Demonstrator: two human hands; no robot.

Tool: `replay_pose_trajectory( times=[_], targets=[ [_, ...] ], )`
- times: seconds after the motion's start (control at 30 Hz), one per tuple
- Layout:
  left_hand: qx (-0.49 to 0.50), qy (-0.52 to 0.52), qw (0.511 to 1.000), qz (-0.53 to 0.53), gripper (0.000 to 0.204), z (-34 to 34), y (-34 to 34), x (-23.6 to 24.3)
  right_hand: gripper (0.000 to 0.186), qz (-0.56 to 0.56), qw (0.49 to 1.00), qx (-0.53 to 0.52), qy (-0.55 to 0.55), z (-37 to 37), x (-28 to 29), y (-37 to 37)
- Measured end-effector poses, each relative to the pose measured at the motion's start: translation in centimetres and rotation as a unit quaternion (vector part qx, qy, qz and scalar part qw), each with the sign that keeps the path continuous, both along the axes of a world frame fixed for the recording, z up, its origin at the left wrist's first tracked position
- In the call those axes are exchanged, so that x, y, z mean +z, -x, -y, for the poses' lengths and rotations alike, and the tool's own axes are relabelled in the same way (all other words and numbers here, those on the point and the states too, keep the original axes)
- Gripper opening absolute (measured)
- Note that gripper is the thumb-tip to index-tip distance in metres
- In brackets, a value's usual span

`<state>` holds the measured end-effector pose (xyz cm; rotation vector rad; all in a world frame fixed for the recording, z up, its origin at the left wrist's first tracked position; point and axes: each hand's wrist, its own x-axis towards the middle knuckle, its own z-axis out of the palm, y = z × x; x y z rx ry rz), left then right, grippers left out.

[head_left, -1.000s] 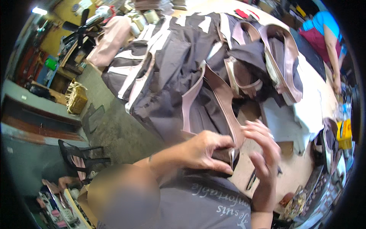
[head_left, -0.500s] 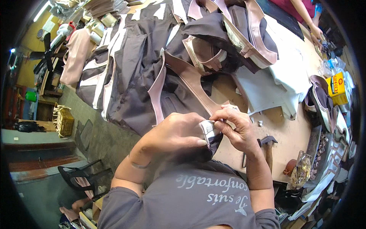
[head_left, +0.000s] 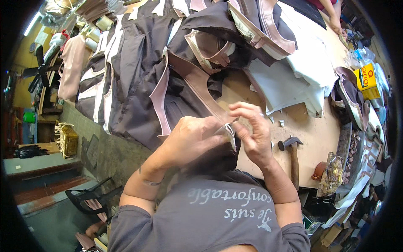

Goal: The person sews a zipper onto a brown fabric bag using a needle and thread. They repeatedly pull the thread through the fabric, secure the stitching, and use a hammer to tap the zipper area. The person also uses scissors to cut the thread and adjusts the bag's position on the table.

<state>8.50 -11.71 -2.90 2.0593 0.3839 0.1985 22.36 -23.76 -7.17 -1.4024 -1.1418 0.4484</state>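
Note:
My left hand is closed on a folded white-lined edge of a dark fabric piece with mauve trim, held just above my grey shirt. My right hand is beside that edge, fingers bent and lifted, thumb apart from them near the fold; its fingertips are slightly blurred. The piece runs forward onto a heap of dark fabric with white and mauve strips. A hammer lies on the pale worktable to the right of my right hand.
White sheets lie behind the hammer. At right are a yellow can, shoe-like pieces and a cluttered tray. Another person's hand is at the top right. At left are a wicker basket and a black chair.
The view has shifted, moving the table's contents up in the picture. My right hand came in onto the folded edge, then its fingers lifted slightly apart while my left hand kept its grip.

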Motion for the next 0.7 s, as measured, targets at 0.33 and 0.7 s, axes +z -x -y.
replay_pose_trajectory(
  times=[0.33,0.7],
  targets=[
    [-0.057,0.007,0.994,0.091,0.019,0.3,-1.5,-0.8,0.015,-0.028,0.991,-0.041,0.121,5.8,-1.5,-2.1],
    [-0.166,0.07,0.983,-0.026,0.014,2.3,-5.3,-3.2,0.037,0.296,0.852,-0.254,0.349,15.1,-8.9,0.6]
  ],
)
